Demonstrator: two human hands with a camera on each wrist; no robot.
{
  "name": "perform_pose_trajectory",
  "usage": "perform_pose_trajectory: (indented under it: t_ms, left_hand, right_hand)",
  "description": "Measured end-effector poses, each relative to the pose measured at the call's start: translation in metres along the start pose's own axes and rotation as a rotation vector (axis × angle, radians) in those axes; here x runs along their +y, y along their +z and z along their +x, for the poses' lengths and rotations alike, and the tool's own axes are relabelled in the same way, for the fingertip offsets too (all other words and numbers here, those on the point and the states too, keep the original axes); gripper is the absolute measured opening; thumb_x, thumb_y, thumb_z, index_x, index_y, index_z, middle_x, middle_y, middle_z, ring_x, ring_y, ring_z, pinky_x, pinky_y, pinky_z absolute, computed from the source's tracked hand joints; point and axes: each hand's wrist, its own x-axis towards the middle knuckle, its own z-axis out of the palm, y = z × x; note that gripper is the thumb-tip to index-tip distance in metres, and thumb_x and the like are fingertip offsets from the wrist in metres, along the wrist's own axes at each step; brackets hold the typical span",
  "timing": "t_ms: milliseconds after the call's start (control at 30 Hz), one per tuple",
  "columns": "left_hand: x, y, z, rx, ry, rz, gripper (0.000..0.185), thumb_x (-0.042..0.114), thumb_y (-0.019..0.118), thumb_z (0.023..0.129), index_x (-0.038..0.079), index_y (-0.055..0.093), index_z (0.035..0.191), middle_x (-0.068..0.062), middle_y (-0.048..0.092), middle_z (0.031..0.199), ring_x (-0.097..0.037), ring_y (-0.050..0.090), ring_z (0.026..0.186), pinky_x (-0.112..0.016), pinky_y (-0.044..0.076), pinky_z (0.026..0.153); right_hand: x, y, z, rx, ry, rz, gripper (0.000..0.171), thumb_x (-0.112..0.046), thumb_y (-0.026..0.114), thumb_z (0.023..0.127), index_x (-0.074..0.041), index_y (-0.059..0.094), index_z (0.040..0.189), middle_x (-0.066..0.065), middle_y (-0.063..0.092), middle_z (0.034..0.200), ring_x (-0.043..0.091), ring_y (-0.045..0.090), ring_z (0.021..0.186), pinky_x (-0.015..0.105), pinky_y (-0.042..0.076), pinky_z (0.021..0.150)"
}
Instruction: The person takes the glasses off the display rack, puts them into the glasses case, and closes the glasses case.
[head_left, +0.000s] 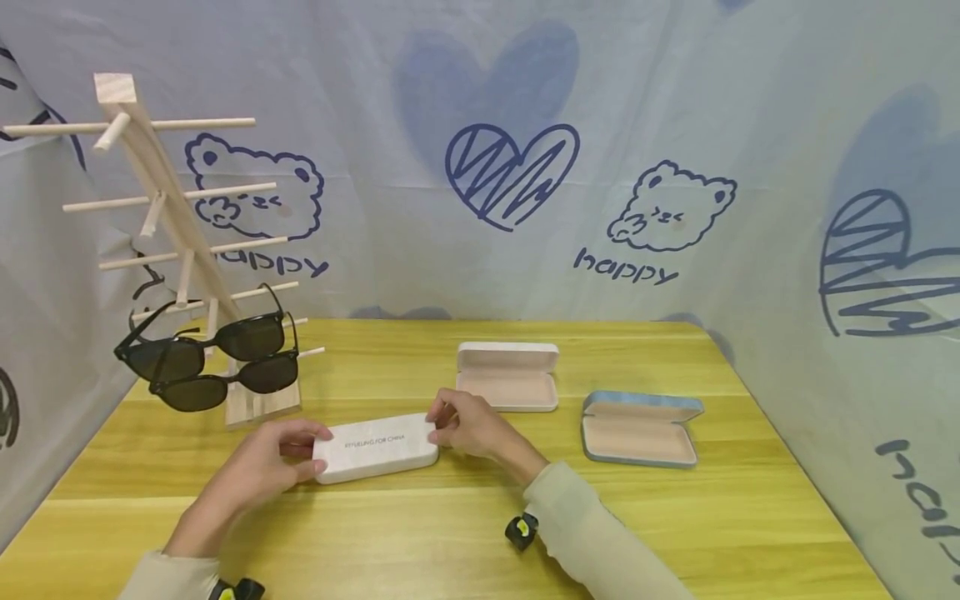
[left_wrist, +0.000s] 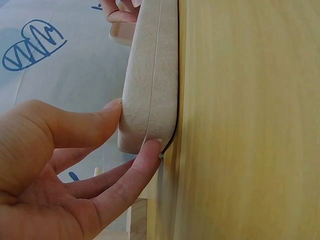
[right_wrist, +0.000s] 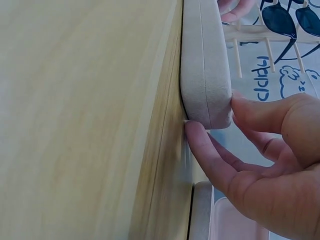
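The head view shows the closed white glasses case [head_left: 376, 447] lying flat on the bench [head_left: 465, 533], printed with small grey lettering. Only the wrist views reveal each grip: the left hand [head_left: 273, 454] and right hand [head_left: 468, 427] pinch its ends, thumb above, fingertip [left_wrist: 150, 147] under.

The closed white case [head_left: 377, 447] looks matt and finely textured, like felt; the surface [head_left: 480, 517] is smooth pale wood; the rack [head_left: 161, 208] is bare wood.
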Motion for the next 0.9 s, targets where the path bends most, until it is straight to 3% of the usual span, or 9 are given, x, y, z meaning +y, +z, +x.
perform_pose_trajectory:
  t_ms: [367, 900]
  left_hand:
    - [-0.0003, 0.0011, -0.0019, 0.003, 0.03, 0.011, 0.03, 0.006, 0.081, 0.087, 0.004, 0.072, 0.116, -0.021, 0.074, 0.115, -0.036, 0.073, 0.103, -0.05, 0.06, 0.087]
    - [0.0043, 0.0001, -0.0028, -0.028, -0.009, -0.011, 0.031, 0.005, 0.079, 0.089, 0.004, 0.07, 0.118, -0.027, 0.069, 0.123, -0.042, 0.072, 0.107, -0.046, 0.063, 0.084]
  right_hand:
    - [0.0006, -0.002, -0.0004, -0.022, 0.018, 0.006, 0.017, -0.009, 0.077, 0.092, -0.012, 0.066, 0.105, 0.012, 0.073, 0.11, 0.02, 0.068, 0.092, 0.026, 0.054, 0.077]
    - [-0.0022, -0.0028, -0.003, -0.026, 0.045, 0.05, 0.019, -0.009, 0.077, 0.093, -0.01, 0.066, 0.109, 0.013, 0.071, 0.11, 0.022, 0.07, 0.094, 0.027, 0.055, 0.076]
